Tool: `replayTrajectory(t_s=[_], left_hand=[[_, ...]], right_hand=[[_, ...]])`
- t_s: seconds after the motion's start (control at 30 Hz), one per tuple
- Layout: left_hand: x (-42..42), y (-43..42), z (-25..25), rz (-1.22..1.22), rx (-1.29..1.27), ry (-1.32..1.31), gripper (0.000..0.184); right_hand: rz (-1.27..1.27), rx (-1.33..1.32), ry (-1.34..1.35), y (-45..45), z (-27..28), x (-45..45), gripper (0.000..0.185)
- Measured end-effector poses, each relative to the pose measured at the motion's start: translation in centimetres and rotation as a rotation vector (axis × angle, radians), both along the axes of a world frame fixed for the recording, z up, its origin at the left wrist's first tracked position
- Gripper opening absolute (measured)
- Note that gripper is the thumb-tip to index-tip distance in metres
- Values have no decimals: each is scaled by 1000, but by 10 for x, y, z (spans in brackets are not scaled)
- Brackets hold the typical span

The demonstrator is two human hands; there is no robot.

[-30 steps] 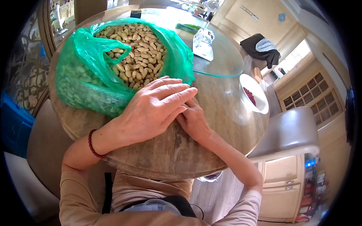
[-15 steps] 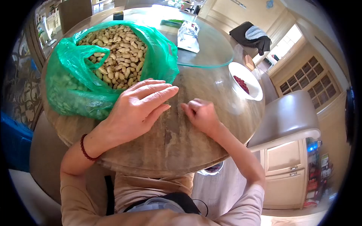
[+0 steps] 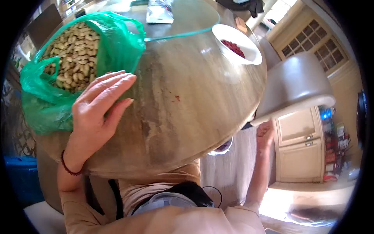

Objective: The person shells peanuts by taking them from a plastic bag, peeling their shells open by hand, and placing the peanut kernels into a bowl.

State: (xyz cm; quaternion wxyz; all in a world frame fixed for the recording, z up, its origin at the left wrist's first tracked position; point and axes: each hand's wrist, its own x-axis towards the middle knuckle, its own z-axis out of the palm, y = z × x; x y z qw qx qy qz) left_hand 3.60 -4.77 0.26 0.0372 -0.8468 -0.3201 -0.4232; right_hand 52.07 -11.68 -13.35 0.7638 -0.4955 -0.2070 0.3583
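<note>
A green plastic bag (image 3: 120, 43) full of unshelled peanuts (image 3: 76, 54) stands on the left of the round wooden table. Against the bag's near right side, my left hand (image 3: 95, 111) is held with fingers stretched out and thumb apart, nothing in it. My right hand (image 3: 265, 133) is out past the table's right edge, below the chair seat; its fingers look curled, and whatever they may hold is hidden. A few small red flakes (image 3: 177, 98) lie on the tabletop between the hands.
A white bowl (image 3: 251, 52) with red skinned-looking kernels (image 3: 233, 48) stands at the table's right. A silver pouch (image 3: 159, 11) lies on the glass turntable (image 3: 191, 23). A grey chair (image 3: 300, 85) stands at right, and a white bucket (image 3: 223, 147) on the floor below the table edge.
My right hand has moved from the tabletop out to the right, beyond the edge. My left hand stays by the bag. The view has turned right and down, uncovering red flakes.
</note>
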Motion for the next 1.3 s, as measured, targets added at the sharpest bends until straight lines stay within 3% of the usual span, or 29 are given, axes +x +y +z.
replayTrajectory(t_s=[0.07, 0.27, 0.33, 0.37, 0.4, 0.43, 0.5, 0.57, 0.63, 0.73, 0.8, 0.87, 0.93, 1.0, 1.07, 1.2, 1.3], left_hand=[[3, 0, -1, -25, -27, 9, 36], [4, 5, -5, 30, -32, -21, 34], [8, 6, -4, 63, -33, -19, 33], [8, 9, -5, 32, -24, -17, 32], [7, 10, -6, 11, -11, -12, 32], [9, 11, -7, -5, -23, -45, 31], [10, 10, -8, 15, -20, -42, 30], [8, 10, -8, -14, -35, -37, 29], [5, 8, -7, -14, -45, -30, 30], [1, 6, -8, -24, -57, -14, 32], [1, 4, -10, -85, -50, -17, 31], [3, 3, -13, -152, -3, -44, 31], [1, 1, -13, -180, 10, -47, 29], [0, -1, -12, -159, 47, -58, 30], [-5, 0, -9, -74, 55, -43, 29], [-20, 8, -3, 203, 81, 19, 28], [-30, 18, -8, 326, 62, 67, 30]], right_hand=[[-215, -286, 133, -5, -67, 27, 40], [-360, -513, 103, 8, -211, 57, 35], [-215, -507, -144, 8, -228, 56, 33], [-255, -597, -344, 13, -276, 88, 33], [-368, -593, -422, 17, -264, 71, 33], [-375, -626, -464, 17, -270, 72, 48], [-406, -854, -719, 15, -269, 74, 40], [-333, -619, -406, 11, -256, 73, 32], [-395, -619, -360, 8, -237, 72, 23], [-429, -610, -474, -2, -191, 71, 25], [-444, -362, -297, -4, -160, 77, 28], [-626, -331, -525, 12, -129, 86, 34], [-411, -29, -503, 18, -53, 43, 42], [-319, -8, -590, 27, 27, -24, 45], [-180, 78, -692, 41, 73, -69, 44], [131, 270, -1009, 75, 119, -148, 29], [380, 387, -1037, 93, 139, -215, 7]])
